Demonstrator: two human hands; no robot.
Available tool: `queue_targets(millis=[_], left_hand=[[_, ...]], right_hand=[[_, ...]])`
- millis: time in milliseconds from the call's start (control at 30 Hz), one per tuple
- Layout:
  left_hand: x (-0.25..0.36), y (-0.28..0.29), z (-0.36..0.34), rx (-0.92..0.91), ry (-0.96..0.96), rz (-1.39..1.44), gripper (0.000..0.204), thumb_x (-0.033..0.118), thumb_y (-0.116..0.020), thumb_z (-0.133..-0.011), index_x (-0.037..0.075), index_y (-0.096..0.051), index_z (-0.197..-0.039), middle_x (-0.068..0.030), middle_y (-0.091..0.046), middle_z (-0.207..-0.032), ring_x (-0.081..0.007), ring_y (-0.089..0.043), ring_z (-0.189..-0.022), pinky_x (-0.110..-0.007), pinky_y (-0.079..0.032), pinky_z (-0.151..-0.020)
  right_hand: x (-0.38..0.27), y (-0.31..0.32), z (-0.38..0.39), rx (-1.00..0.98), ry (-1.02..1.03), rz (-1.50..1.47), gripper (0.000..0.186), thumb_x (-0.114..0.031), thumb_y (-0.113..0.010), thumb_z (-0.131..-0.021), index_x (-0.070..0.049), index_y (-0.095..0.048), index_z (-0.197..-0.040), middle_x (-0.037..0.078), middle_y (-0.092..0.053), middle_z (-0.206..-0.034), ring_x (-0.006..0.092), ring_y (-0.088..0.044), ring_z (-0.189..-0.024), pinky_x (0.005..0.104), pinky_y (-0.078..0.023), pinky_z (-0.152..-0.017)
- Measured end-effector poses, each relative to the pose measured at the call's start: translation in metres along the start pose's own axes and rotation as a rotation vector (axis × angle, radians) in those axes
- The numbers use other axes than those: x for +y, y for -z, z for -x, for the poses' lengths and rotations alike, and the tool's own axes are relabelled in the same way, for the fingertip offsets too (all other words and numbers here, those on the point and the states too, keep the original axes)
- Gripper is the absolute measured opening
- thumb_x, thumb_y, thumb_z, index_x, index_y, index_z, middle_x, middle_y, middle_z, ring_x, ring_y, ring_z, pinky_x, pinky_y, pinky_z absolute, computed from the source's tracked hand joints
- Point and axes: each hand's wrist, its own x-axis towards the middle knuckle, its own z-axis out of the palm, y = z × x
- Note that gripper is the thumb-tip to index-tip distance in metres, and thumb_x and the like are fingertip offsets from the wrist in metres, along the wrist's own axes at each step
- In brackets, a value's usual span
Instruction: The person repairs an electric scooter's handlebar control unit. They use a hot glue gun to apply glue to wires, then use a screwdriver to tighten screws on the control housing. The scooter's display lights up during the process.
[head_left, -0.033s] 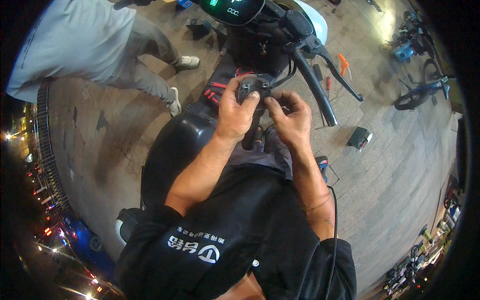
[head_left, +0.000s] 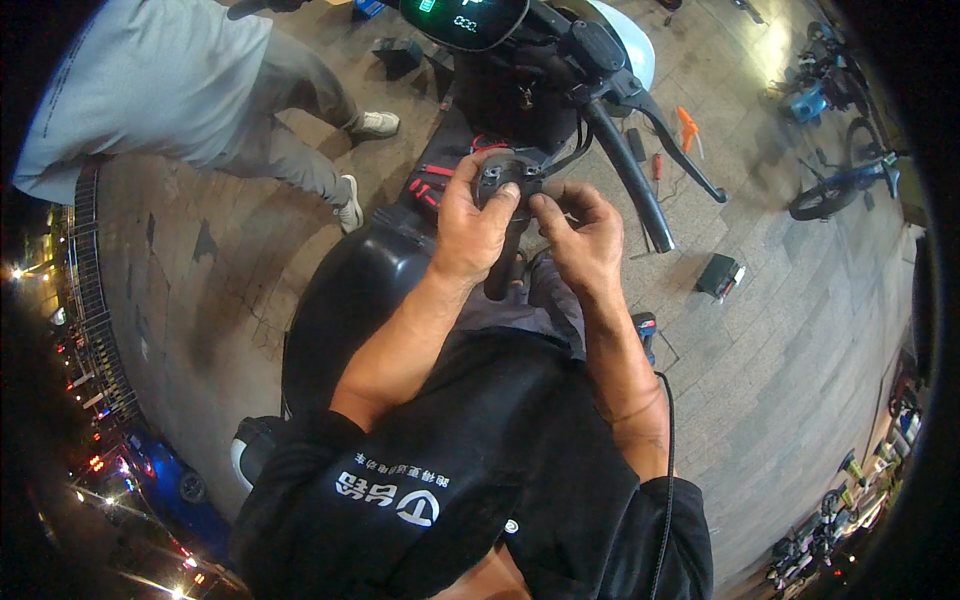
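Between both hands is a black handlebar control housing (head_left: 513, 172) with a rounded, open-looking face and small metal parts. A dark tube like a handlebar grip (head_left: 506, 262) hangs below it. My left hand (head_left: 468, 228) is closed around the housing's left side, with the thumb pressed on its face. My right hand (head_left: 582, 236) pinches its right edge between thumb and bent fingers. Black cables (head_left: 574, 152) run toward the housing from the electric scooter's handlebar (head_left: 632, 178); their ends are hidden. Red-handled tools (head_left: 425, 190) lie on the footboard behind my left hand.
A brake lever (head_left: 680, 160) and lit display (head_left: 465, 20) stand ahead. The black seat (head_left: 345, 300) is at left. On the paving lie a screwdriver (head_left: 657, 168), an orange-handled tool (head_left: 687, 128) and a dark box (head_left: 717, 276). Another person (head_left: 180, 100) stands at left.
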Motion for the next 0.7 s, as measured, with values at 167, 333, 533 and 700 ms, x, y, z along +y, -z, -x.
queue_targets(millis=[167, 333, 533, 700], left_hand=[[-0.001, -0.003, 0.0, -0.023, 0.004, 0.038, 0.031, 0.002, -0.057, -0.088, 0.001, -0.053, -0.119, -0.0048, -0.06, -0.106, -0.0112, -0.055, -0.096, -0.026, -0.046, -0.087], [-0.001, -0.003, 0.0, -0.024, -0.103, -0.121, 0.029, 0.001, -0.055, -0.089, 0.002, -0.052, -0.119, -0.0051, -0.06, -0.105, -0.0129, -0.056, -0.097, -0.028, -0.046, -0.09], [0.0, 0.004, 0.002, -0.042, 0.016, -0.12, 0.03, 0.001, -0.053, -0.091, 0.003, -0.05, -0.121, -0.0053, -0.059, -0.106, -0.0126, -0.056, -0.098, -0.028, -0.047, -0.089], [0.003, 0.0, 0.0, -0.032, 0.114, 0.082, 0.031, 0.0, -0.053, -0.091, 0.003, -0.05, -0.121, -0.006, -0.06, -0.107, -0.014, -0.058, -0.096, -0.03, -0.049, -0.087]], right_hand=[[0.014, 0.002, -0.005, -0.048, -0.129, -0.188, 0.018, -0.014, -0.071, -0.083, 0.002, -0.065, -0.089, 0.006, -0.067, -0.08, 0.0129, -0.062, -0.073, 0.027, -0.05, -0.069], [0.011, -0.006, -0.002, -0.018, -0.216, -0.3, 0.016, -0.014, -0.071, -0.085, 0.001, -0.063, -0.087, 0.004, -0.065, -0.077, 0.0116, -0.059, -0.068, 0.0266, -0.049, -0.064], [-0.001, -0.006, -0.002, -0.003, -0.272, -0.156, 0.016, -0.014, -0.07, -0.084, 0.001, -0.066, -0.085, 0.004, -0.065, -0.073, 0.0101, -0.06, -0.067, 0.0262, -0.049, -0.063], [0.002, -0.005, 0.004, -0.03, -0.218, -0.318, 0.015, -0.012, -0.068, -0.085, 0.001, -0.066, -0.092, 0.004, -0.066, -0.078, 0.0108, -0.061, -0.071, 0.0257, -0.05, -0.066]])
